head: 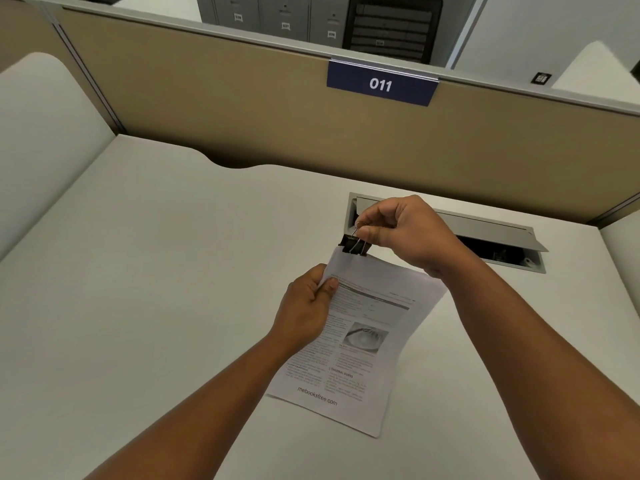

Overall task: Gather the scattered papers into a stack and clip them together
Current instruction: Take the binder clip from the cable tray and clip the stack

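A stack of printed papers [360, 344] is held tilted above the white desk [156, 271], its top page showing text and a picture of an eye. My left hand [308, 306] grips the stack's upper left edge, thumb on the top page. A black binder clip [353, 244] sits on the stack's top left corner. My right hand [398, 230] pinches the clip's wire handles between thumb and fingers, just above the papers.
An open cable hatch [485, 240] with a raised grey lid lies in the desk right behind my right hand. A tan partition [242, 109] with a blue "011" sign [381, 84] bounds the desk at the back. Grey lockers stand beyond it.
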`<state>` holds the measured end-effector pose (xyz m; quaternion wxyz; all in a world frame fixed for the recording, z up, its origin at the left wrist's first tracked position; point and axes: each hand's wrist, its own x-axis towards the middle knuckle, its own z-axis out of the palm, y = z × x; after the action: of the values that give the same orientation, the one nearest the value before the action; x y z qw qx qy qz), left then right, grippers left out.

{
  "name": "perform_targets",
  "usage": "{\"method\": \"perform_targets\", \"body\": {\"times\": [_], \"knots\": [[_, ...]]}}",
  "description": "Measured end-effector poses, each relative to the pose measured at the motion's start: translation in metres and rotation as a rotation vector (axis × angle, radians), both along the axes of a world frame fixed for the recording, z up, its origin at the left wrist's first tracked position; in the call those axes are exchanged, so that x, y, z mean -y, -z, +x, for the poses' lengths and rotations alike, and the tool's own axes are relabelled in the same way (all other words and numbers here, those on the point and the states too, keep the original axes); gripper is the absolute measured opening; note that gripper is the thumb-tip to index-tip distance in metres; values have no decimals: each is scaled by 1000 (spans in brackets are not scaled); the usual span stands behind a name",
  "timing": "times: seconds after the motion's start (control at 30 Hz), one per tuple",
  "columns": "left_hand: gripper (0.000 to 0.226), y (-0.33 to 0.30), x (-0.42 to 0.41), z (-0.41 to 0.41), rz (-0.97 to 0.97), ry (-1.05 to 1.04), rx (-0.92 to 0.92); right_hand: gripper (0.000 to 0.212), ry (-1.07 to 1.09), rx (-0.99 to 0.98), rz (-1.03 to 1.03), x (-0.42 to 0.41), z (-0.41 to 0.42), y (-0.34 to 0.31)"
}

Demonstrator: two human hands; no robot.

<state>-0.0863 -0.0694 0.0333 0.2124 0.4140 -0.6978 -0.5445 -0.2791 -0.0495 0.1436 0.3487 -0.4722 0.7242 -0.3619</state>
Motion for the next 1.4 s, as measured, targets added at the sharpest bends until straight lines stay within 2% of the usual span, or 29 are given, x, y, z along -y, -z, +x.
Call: {"method": "perform_targets", "body": {"times": [0.67,1.4], "knots": [[20,-21,-9,4,-17,5,-48,16,-52,46,-6,-13,13,-17],[23,-23,-11,5,7,24,-60,16,-70,10,16,-14,14,-20]]}}
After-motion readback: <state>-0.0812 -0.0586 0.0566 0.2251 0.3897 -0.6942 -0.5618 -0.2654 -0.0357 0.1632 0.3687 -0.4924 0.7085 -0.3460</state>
